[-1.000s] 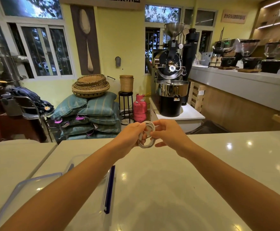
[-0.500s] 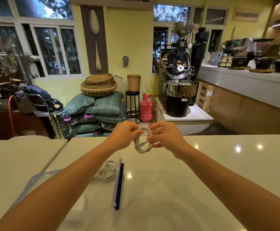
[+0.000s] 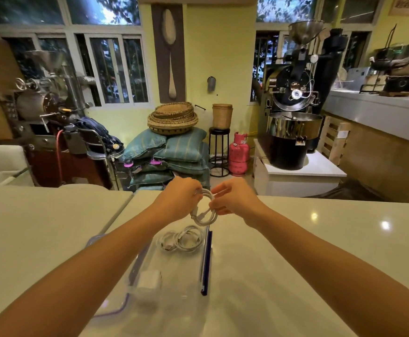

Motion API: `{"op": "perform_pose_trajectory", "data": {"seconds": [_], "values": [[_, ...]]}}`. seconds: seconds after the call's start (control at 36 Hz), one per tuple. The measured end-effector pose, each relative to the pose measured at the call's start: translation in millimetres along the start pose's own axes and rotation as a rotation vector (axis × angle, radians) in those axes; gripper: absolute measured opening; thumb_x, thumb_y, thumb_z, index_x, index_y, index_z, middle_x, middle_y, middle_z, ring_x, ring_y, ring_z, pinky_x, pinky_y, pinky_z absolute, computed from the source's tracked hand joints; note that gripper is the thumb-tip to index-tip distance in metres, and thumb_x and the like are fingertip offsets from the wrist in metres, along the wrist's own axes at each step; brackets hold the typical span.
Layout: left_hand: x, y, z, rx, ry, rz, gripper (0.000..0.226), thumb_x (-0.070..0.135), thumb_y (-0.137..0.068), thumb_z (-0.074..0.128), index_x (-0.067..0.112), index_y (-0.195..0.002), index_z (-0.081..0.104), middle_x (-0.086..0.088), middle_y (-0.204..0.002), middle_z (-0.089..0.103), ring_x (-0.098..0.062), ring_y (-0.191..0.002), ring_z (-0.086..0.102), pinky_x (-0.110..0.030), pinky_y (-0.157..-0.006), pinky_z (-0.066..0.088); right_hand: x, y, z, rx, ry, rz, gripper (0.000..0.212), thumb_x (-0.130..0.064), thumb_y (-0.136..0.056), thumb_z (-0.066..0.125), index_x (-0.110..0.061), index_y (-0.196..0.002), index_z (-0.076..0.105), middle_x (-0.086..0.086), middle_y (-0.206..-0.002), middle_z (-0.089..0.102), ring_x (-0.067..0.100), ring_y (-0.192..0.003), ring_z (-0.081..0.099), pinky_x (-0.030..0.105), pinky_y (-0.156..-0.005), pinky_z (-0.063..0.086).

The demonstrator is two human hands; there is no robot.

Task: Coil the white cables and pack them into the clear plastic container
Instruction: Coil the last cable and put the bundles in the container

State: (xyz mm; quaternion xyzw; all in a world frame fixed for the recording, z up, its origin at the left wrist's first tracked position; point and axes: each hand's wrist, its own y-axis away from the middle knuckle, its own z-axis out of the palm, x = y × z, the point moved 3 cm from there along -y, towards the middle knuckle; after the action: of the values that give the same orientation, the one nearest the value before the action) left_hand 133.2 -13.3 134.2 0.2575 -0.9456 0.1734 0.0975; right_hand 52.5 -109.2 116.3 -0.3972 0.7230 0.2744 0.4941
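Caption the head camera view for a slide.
Left hand and right hand hold a coiled white cable near a clear plastic container.

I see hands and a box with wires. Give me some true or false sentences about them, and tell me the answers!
1. The left hand and right hand both hold the white cable coil. True.
2. The clear container has nothing in it. False: another coiled cable and a white block lie inside.
3. The held coil lies inside the container. False: it is up in the air, over the container's far end.
4. A pink gas cylinder stands on the floor beyond the table. True.
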Motion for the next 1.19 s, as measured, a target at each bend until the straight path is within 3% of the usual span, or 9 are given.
{"op": "perform_pose_trajectory", "data": {"seconds": [0.22,0.36,0.5,0.72,0.86,1.03,1.08,1.14,1.19], "values": [[-37.0,17.4,18.4,-0.104,-0.012,-0.111,0.027,0.021,-0.092,0.049,0.005,-0.105,0.067,-0.016,-0.095,0.071,-0.026,-0.083,0.064,-0.033,-0.073,0.048,10.5,-8.7,39.2,-0.148,0.089,0.108,0.026,0.006,-0.075,0.067,-0.007,-0.095,0.058,0.012,-0.078,0.063,0.015,-0.057,0.060,0.021,-0.056,0.054],[-56.0,30.6,40.5,-0.221,0.017,-0.180,0.027,0.024,-0.089,0.055,0.006,-0.105,0.067,-0.013,-0.104,0.070,-0.024,-0.086,0.063,-0.030,-0.075,0.048,23.8,-11.3,61.4,-0.223,0.279,0.170,0.032,0.006,-0.074,0.067,0.002,-0.106,0.062,0.011,-0.073,0.061,0.015,-0.056,0.058,0.021,-0.055,0.054],[-64.5,39.6,63.4,-0.336,0.030,-0.239,0.027,0.023,-0.089,0.053,0.005,-0.105,0.067,-0.017,-0.105,0.070,-0.029,-0.094,0.064,-0.036,-0.084,0.050,33.3,-13.6,79.7,-0.249,0.562,0.126,0.031,-0.001,-0.074,0.067,0.006,-0.104,0.066,0.022,-0.108,0.068,0.028,-0.091,0.066,0.036,-0.087,0.055],[-65.2,42.2,73.8,-0.407,0.100,-0.243,0.025,0.012,-0.090,0.051,-0.001,-0.106,0.065,-0.021,-0.106,0.068,-0.031,-0.094,0.064,-0.031,-0.084,0.049,35.8,-13.9,91.5,-0.267,0.912,0.051,0.027,-0.008,-0.077,0.067,-0.001,-0.103,0.061,0.012,-0.088,0.056,0.023,-0.080,0.052,0.030,-0.068,0.041],[-67.4,47.3,79.4,-0.497,0.060,-0.211,0.022,0.005,-0.087,0.051,-0.002,-0.104,0.063,-0.021,-0.108,0.067,-0.028,-0.090,0.061,-0.035,-0.093,0.048,40.4,-13.3,100.2,-0.306,1.096,0.004,0.036,-0.015,-0.078,0.068,-0.008,-0.111,0.056,0.009,-0.113,0.065,0.027,-0.106,0.058,0.034,-0.087,0.038],[-62.8,51.3,80.3,-0.480,-0.014,-0.151,0.022,0.010,-0.088,0.051,-0.002,-0.104,0.061,-0.021,-0.112,0.064,-0.016,-0.081,0.044,-0.032,-0.085,0.044,46.2,-10.1,107.8,-0.373,1.200,-0.008,0.037,-0.018,-0.079,0.069,-0.010,-0.114,0.059,0.007,-0.121,0.061,0.027,-0.116,0.052,0.042,-0.105,0.029],[-62.7,51.1,81.9,-0.488,-0.019,-0.153,0.022,0.010,-0.088,0.051,-0.002,-0.104,0.061,-0.021,-0.113,0.064,-0.017,-0.081,0.044,-0.031,-0.085,0.045,47.0,-9.7,108.8,-0.385,1.195,-0.008,0.029,-0.018,-0.079,0.069,-0.012,-0.106,0.062,0.007,-0.121,0.062,0.026,-0.116,0.052,0.042,-0.106,0.028],[-63.2,51.6,84.3,-0.492,-0.034,-0.155,0.022,0.010,-0.088,0.050,-0.002,-0.103,0.061,-0.021,-0.112,0.064,-0.017,-0.080,0.045,-0.032,-0.084,0.045,51.0,-9.1,111.0,-0.390,1.205,-0.031,0.009,-0.016,-0.080,0.067,-0.016,-0.078,0.058,0.006,-0.117,0.064,0.026,-0.114,0.052,0.043,-0.106,0.026],[-63.8,53.1,87.2,-0.494,-0.042,-0.155,0.022,0.010,-0.088,0.050,-0.002,-0.103,0.061,-0.021,-0.112,0.064,-0.017,-0.080,0.045,-0.031,-0.083,0.045,52.3,-6.1,112.0,-0.391,1.227,-0.035,0.032,-0.016,-0.083,0.062,-0.017,-0.059,0.042,0.007,-0.108,0.065,0.026,-0.105,0.054,0.045,-0.107,0.024]]}}
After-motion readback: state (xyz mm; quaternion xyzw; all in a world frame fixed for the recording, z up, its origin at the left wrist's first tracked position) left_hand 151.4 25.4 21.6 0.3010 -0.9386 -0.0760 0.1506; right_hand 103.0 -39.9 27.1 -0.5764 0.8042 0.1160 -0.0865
